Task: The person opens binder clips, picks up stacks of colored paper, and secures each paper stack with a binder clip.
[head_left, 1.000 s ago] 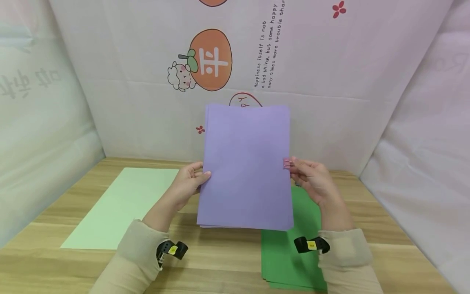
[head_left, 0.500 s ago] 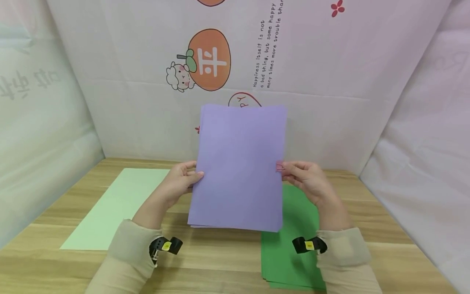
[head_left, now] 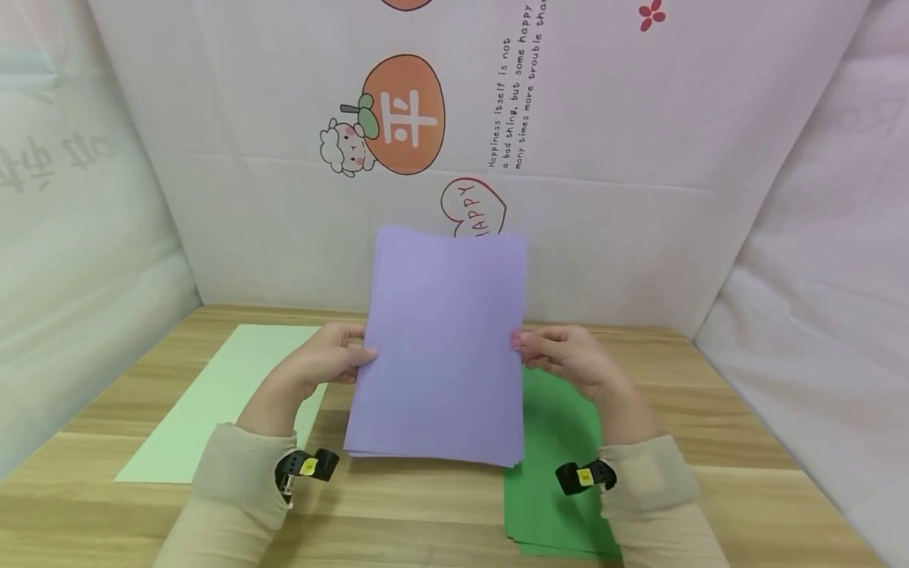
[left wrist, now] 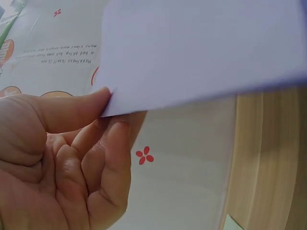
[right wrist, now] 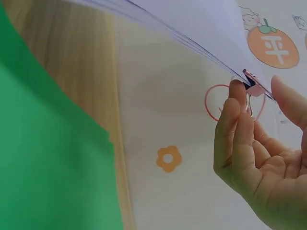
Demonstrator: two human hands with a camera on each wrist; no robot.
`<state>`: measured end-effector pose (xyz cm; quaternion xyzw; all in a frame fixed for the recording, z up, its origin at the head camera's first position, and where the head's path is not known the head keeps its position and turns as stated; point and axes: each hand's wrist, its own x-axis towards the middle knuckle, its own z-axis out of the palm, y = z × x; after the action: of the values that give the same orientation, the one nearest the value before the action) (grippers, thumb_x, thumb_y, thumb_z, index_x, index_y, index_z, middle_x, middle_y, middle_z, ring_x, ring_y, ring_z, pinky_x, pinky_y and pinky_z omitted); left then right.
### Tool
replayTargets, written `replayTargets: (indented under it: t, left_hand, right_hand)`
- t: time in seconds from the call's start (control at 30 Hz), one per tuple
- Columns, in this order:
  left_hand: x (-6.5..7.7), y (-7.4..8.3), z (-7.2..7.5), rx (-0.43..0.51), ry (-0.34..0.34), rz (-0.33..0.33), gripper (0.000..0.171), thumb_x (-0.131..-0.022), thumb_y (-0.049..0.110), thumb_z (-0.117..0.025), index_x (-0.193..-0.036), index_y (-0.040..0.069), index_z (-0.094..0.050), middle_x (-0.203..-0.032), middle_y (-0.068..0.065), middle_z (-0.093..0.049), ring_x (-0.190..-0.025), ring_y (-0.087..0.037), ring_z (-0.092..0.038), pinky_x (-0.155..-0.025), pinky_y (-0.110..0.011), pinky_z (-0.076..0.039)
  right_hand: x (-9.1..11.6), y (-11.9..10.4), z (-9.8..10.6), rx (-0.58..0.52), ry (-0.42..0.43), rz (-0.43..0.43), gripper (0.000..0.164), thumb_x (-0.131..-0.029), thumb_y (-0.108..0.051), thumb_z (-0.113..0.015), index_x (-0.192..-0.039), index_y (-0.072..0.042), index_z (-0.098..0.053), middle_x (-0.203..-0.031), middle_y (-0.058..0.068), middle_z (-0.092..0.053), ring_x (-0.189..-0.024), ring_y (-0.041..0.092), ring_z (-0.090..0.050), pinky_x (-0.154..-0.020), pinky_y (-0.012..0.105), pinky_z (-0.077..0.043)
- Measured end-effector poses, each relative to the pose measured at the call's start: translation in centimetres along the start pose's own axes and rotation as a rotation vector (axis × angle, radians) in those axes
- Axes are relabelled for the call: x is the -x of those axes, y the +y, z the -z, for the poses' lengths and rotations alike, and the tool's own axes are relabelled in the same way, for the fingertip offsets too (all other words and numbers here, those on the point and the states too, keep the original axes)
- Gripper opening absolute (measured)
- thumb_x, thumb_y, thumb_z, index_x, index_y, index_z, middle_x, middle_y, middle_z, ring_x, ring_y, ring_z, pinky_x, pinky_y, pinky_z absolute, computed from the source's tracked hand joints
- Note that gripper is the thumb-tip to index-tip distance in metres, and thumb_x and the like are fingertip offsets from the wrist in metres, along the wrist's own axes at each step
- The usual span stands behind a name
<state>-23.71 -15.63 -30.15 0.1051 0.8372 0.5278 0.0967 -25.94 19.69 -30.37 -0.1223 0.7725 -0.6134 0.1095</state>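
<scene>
A stack of purple paper (head_left: 440, 347) is held up, nearly upright, above the table. My left hand (head_left: 334, 353) pinches its left edge, thumb in front and fingers behind; the left wrist view shows the thumb (left wrist: 79, 110) on the paper's edge. A small pink binder clip (right wrist: 256, 89) sits on the stack's right edge. My right hand (head_left: 568, 355) holds the stack there at the clip, fingers behind it and thumb beside it. Several sheet edges show along the side in the right wrist view.
A light green sheet (head_left: 220, 394) lies on the wooden table (head_left: 412, 521) at left. Dark green sheets (head_left: 554, 473) lie at right, partly under the right forearm. A printed white cloth (head_left: 604, 252) stands behind, with white cloth at both sides.
Both hands have moved left and down with the purple stack. More of the heart print on the cloth behind now shows. The clip stays on the stack's right edge.
</scene>
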Motion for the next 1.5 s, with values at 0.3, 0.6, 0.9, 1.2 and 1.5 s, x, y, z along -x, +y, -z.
replayTargets:
  t: [0.3,0.6,0.9,1.2,1.5]
  left_hand:
    - [0.1,-0.4,0.0,-0.089,0.02,0.043,0.032,-0.092,0.005,-0.049,-0.123,-0.003,-0.053,-0.078,-0.004,-0.067,-0.063,-0.011,-0.056,-0.06,-0.026,-0.05]
    - [-0.3,-1.2,-0.2,-0.096,-0.012,0.074,0.036,-0.091,0.005,-0.05,-0.125,-0.006,-0.05,-0.09,-0.011,-0.068,-0.072,-0.012,-0.063,-0.068,-0.03,-0.055]
    - [-0.6,-1.9,-0.2,-0.122,-0.069,0.093,0.034,-0.088,0.003,-0.054,-0.12,-0.007,-0.053,-0.083,-0.008,-0.067,-0.068,-0.013,-0.062,-0.064,-0.029,-0.054]
    - [-0.7,-2.2,-0.6,-0.153,-0.093,0.075,0.029,-0.086,0.001,-0.054,-0.114,-0.007,-0.056,-0.083,-0.01,-0.068,-0.068,-0.013,-0.062,-0.063,-0.029,-0.054]
    - [-0.7,-2.3,-1.0,-0.213,-0.103,0.091,0.026,-0.086,0.0,-0.054,-0.111,-0.006,-0.059,-0.08,-0.01,-0.066,-0.062,-0.013,-0.057,-0.052,-0.025,-0.048]
  right_hand:
    - [-0.7,0.9,-1.4,0.143,-0.003,-0.107,0.041,-0.088,-0.032,-0.063,-0.107,0.003,-0.064,-0.095,0.01,-0.066,-0.092,0.026,-0.062,-0.088,0.032,-0.05]
    - [-1.1,1.8,-2.2,0.223,0.038,-0.155,0.039,-0.087,-0.037,-0.063,-0.098,0.0,-0.068,-0.083,0.01,-0.067,-0.079,0.023,-0.065,-0.07,0.026,-0.053]
    - [-1.0,2.0,-2.8,0.293,0.02,-0.195,0.035,-0.088,-0.035,-0.062,-0.091,-0.001,-0.07,-0.082,0.013,-0.067,-0.061,0.012,-0.057,-0.059,0.022,-0.048]
    - [-1.4,2.8,-2.9,0.358,-0.058,-0.217,0.035,-0.089,-0.037,-0.06,-0.094,-0.004,-0.07,-0.079,0.013,-0.066,-0.056,0.012,-0.055,-0.052,0.02,-0.042]
    - [-1.7,3.6,-3.4,0.39,-0.086,-0.21,0.031,-0.09,-0.031,-0.059,-0.084,-0.004,-0.072,-0.056,0.002,-0.054,-0.048,0.009,-0.041,-0.045,0.018,-0.03]
